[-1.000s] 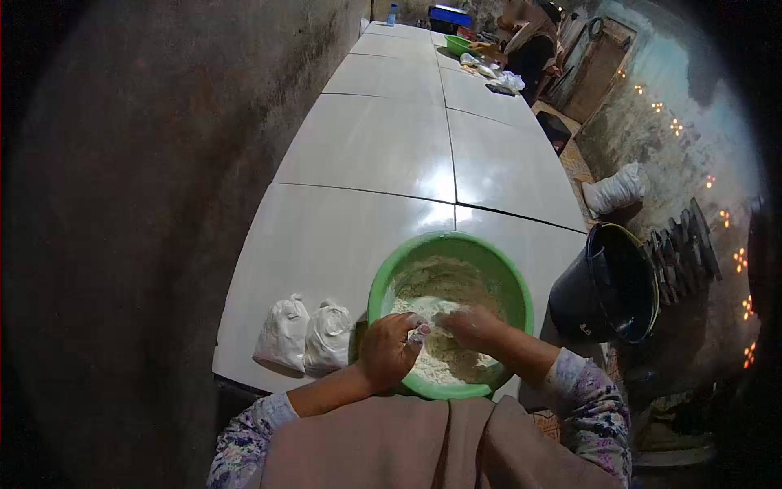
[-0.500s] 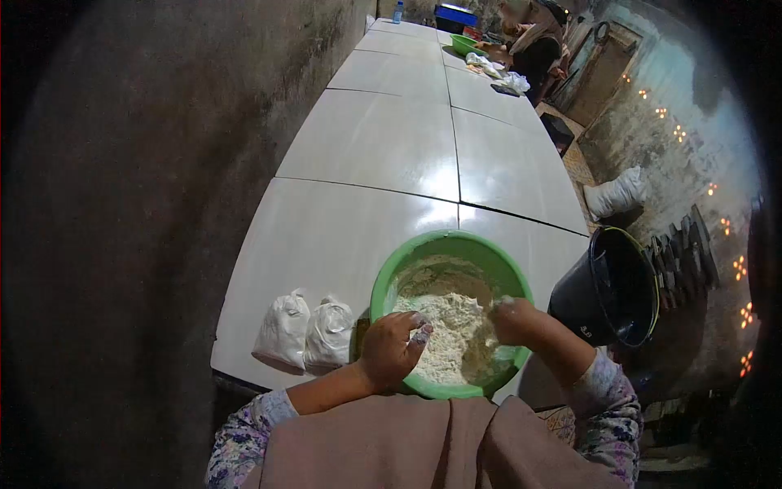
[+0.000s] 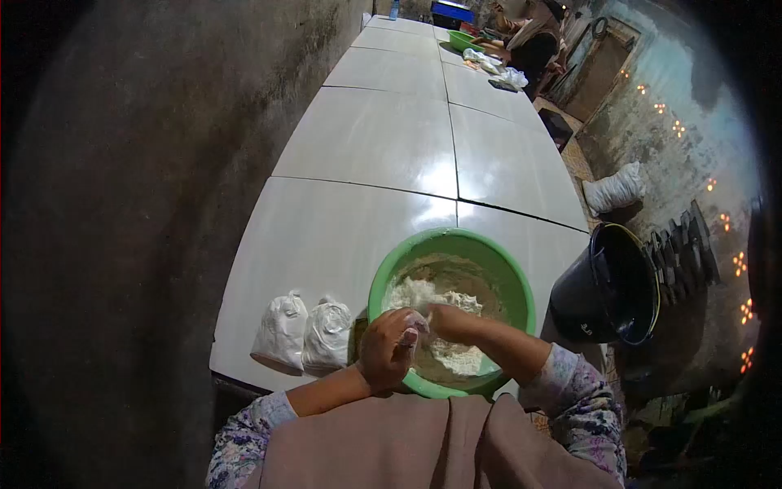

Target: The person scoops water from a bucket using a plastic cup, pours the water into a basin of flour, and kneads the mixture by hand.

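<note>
A green plastic basin (image 3: 521, 281) stands at the near end of the table with pale flour (image 3: 460, 359) in it. Over the basin's left rim is my left hand (image 3: 388, 349), cupped, its thumb and floury fingers apart; whether it touches the rim I cannot tell. My right hand (image 3: 448, 322) reaches down into the flour close beside the left fingertips. Its fingertips are hidden behind the hand itself and in the flour. Two knotted plastic bags of white powder, a left bag (image 3: 280, 332) and a right bag (image 3: 328, 336), sit left of the basin.
A black bucket (image 3: 570, 301) stands right of the table. The long white tiled table (image 3: 366, 134) runs away beside a dark wall (image 3: 163, 204). At its far end another person (image 3: 533, 49) works at a green basin (image 3: 463, 41). A white sack (image 3: 615, 189) lies on the right.
My right hand has swept left across the basin, from its right side to my left hand. The flour is pushed leftward, baring some of the basin's floor. My left hand has barely moved.
</note>
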Available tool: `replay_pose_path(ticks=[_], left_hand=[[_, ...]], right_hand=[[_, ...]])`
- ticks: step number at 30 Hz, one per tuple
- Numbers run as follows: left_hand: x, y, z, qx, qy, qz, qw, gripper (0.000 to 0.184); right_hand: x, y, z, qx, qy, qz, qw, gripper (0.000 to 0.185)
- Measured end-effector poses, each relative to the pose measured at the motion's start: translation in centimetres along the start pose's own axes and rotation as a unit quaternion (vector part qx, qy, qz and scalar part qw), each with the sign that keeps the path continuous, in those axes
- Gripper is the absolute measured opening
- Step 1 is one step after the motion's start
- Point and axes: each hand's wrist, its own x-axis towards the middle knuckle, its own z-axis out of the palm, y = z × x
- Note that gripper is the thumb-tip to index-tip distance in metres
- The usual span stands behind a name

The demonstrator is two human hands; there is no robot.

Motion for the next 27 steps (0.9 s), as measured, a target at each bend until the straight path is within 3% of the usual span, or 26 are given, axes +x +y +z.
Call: replay_pose_path(ticks=[1,3,4,5,8,9,11,12,13,17,18,20,21,23,27], left_hand=[[0.0,-0.3,-0.2,0.001,0.000,0.000,1.000,0.051],[0.0,-1.0,-0.5,-0.045,-0.060,-0.014,0.997,0.058],[0.2,-0.5,-0.7,-0.054,-0.053,-0.026,0.997,0.063],[0.0,-0.7,-0.6,-0.055,-0.051,-0.026,0.997,0.063],[-0.3,-1.0,-0.3,-0.024,-0.042,-0.030,0.998,0.074],[-0.1,-1.0,-0.4,-0.032,-0.057,-0.033,0.997,0.075],[0.1,-0.8,-0.4,-0.038,-0.078,-0.034,0.996,0.077],[0.2,-0.7,-0.3,-0.035,-0.074,-0.033,0.996,0.077],[0.3,-0.4,-0.4,-0.030,-0.068,-0.033,0.997,0.078],[0.6,-0.2,-0.6,-0.017,-0.075,-0.024,0.997,0.075],[0.3,-0.7,-0.4,-0.011,-0.075,-0.022,0.997,0.073],[0.0,-0.4,-0.2,-0.004,-0.052,-0.023,0.998,0.068],[0.0,-0.4,-0.2,0.004,-0.031,-0.024,0.999,0.063],[0.1,-0.6,-0.2,-0.003,-0.039,-0.020,0.999,0.064],[0.3,-0.4,-0.5,-0.009,-0.081,-0.023,0.996,0.068]], right_hand=[[0.3,-0.5,-1.1,0.000,0.060,0.018,0.998,0.033],[-0.2,-1.7,-3.7,0.021,0.066,0.109,0.992,0.042],[0.3,-0.8,-5.0,-0.088,0.003,0.053,0.995,0.043],[0.3,0.2,-5.7,-0.090,0.002,0.053,0.995,0.043],[-2.3,-3.1,-7.0,-0.218,0.218,0.038,0.951,0.048],[-1.8,-3.3,-6.8,-0.215,0.222,0.041,0.950,0.048],[-0.3,-3.2,-6.3,-0.204,0.144,0.113,0.962,0.057],[1.4,-0.5,-4.8,-0.275,0.140,0.088,0.947,0.066],[0.2,-3.5,-3.5,-0.266,0.125,0.084,0.952,0.072],[-1.4,-5.5,-0.1,-0.318,-0.115,0.016,0.941,0.058],[-2.2,-4.6,0.7,-0.319,-0.115,0.016,0.940,0.058],[-4.1,-2.2,1.4,-0.460,-0.050,-0.189,0.866,0.047],[-4.5,-1.9,1.1,-0.443,-0.082,-0.191,0.872,0.041],[-4.4,4.3,2.0,-0.334,0.009,-0.242,0.911,0.037],[-6.1,0.8,-1.2,-0.267,-0.046,-0.154,0.950,0.032]])
